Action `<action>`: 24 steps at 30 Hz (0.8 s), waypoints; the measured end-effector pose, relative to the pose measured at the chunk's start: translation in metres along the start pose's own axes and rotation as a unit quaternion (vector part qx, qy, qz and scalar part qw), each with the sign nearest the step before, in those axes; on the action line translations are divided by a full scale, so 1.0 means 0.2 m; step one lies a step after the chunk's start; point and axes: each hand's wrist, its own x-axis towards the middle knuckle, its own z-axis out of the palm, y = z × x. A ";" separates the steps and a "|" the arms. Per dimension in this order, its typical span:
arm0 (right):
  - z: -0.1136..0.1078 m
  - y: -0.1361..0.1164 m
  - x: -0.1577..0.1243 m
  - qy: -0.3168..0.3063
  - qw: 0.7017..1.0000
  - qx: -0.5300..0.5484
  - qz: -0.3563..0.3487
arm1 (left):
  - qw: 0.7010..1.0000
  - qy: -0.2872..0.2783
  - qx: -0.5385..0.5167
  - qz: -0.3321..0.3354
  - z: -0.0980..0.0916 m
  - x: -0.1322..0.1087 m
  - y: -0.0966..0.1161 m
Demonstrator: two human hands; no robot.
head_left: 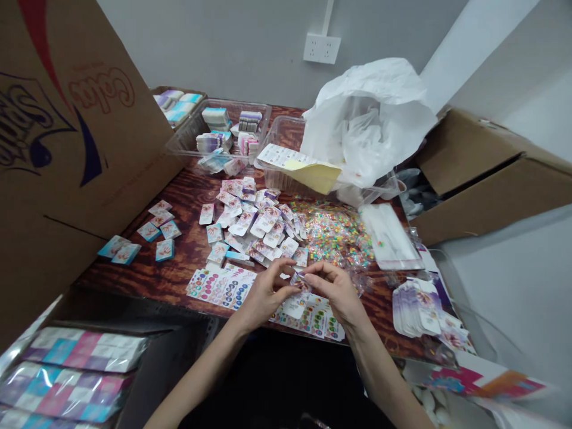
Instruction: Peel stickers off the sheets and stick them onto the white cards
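Observation:
Between both hands is a small printed card box (300, 282) with purple edging. My left hand (268, 293) pinches it from the left, thumb and fingertips curled in. My right hand (334, 289) pinches its upper right corner. A white rounded card part (295, 308) hangs below; whether it belongs to the same piece is unclear. Under the hands lie sheets of colourful nail stickers (223, 287) along the table's front edge. Just beyond is a heap of small printed card boxes (263, 223). Clear packets of bright beads (337, 232) are piled to its right.
Clear plastic trays (263, 119) hold stacked cards at the back. A white plastic bag (366, 119) fills another tray. Large cardboard boxes (89, 196) flank the table (147, 271). Clear sleeves (389, 238) and stacked cards (415, 307) lie right. Wrapped bundles (67, 375) sit lower left.

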 end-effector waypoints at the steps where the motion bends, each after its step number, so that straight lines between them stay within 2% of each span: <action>1: 0.00 0.01 0.01 0.009 1.000 0.017 0.016 | 1.000 -0.004 -0.003 0.001 0.00 0.00 0.00; 6: 0.00 0.02 0.02 0.033 0.997 0.051 0.046 | 1.000 -0.012 -0.011 0.006 0.00 -0.01 -0.01; 12: 0.02 0.05 -0.02 0.031 0.999 -0.018 -0.033 | 0.999 0.020 -0.044 -0.007 0.00 -0.02 -0.04; 17: 0.07 0.10 -0.07 0.064 0.992 -0.032 -0.104 | 0.998 0.020 -0.064 -0.003 -0.02 -0.01 -0.04; 21: 0.08 0.15 -0.09 0.093 0.991 0.040 -0.087 | 0.997 -0.001 -0.078 -0.019 0.00 0.01 -0.04; 24: 0.09 0.15 -0.10 0.112 0.988 0.042 -0.096 | 0.997 -0.011 -0.071 -0.012 0.01 0.03 -0.03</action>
